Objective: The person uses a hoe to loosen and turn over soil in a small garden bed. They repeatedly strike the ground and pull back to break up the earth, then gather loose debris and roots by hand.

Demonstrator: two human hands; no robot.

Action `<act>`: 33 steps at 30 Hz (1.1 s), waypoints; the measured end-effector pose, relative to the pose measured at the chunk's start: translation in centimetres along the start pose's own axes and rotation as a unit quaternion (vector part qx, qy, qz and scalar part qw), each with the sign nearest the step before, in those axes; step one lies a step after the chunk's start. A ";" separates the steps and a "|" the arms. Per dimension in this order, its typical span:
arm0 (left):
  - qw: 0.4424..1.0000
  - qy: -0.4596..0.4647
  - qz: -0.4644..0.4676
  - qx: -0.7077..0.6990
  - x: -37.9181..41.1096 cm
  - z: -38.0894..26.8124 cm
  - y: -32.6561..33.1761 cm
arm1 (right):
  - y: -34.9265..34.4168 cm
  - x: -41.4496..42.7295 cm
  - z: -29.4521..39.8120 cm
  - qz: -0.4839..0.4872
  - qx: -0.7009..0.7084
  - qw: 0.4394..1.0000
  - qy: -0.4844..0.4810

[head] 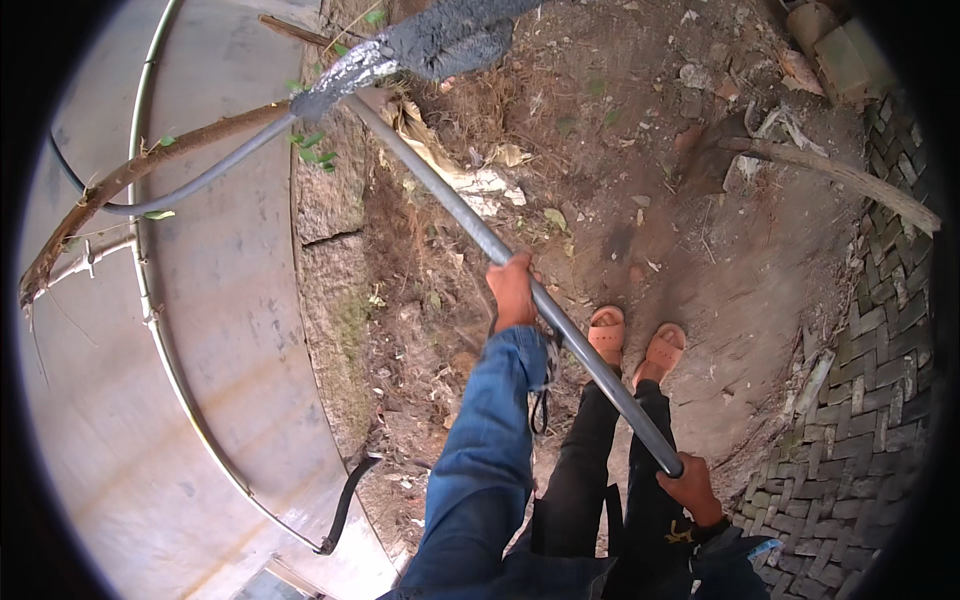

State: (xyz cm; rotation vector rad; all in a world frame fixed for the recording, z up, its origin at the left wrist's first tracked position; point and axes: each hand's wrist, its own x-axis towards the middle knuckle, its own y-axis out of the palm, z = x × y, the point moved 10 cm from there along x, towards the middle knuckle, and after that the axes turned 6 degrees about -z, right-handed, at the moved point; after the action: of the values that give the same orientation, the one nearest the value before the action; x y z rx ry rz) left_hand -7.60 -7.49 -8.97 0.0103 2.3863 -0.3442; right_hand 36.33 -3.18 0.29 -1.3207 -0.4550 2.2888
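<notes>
My left hand (pixel 513 291) grips a long grey metal pole (pixel 465 214) around its middle. Down at the pole's lower end, my right hand (pixel 691 489) is closed on the butt. The pole slants up and left to a blade-like head (pixel 349 79), which looks like that of a hoe or shovel. Wet dark grey mud (pixel 454 41) cakes this head, and a shiny patch shows on it. The exact join of head and pole is blurred. The head is raised off the ground beside the wall, partly cut off by the top of the picture.
A smooth grey wall (pixel 225 315) with a white pipe (pixel 161 337) stands left, above a stone footing (pixel 330 300). A branch (pixel 150 165) and grey hose (pixel 217 176) cross it. Woven matting (pixel 840 450) borders the right, near another branch (pixel 832 169). Litter (pixel 480 187) lies on the soil.
</notes>
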 end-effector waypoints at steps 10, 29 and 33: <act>0.975 -0.202 0.052 -0.073 -20.3 19.2 -2.2 | -10.0 -17.8 -15.1 -0.048 -0.198 0.977 0.066; 0.997 -0.060 -0.031 -0.047 3.7 6.4 -4.7 | 1.6 2.6 1.8 -0.009 -0.078 0.997 -0.027; 0.997 -0.075 -0.033 -0.016 -4.7 13.7 -3.7 | -1.9 -2.9 -6.8 -0.017 -0.167 0.986 0.000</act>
State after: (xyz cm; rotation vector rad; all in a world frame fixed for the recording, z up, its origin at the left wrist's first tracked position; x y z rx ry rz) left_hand 4.52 -14.04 -14.70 -0.1058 2.2463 -0.3270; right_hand 43.92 -2.75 0.06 -1.4513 -0.8856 2.2521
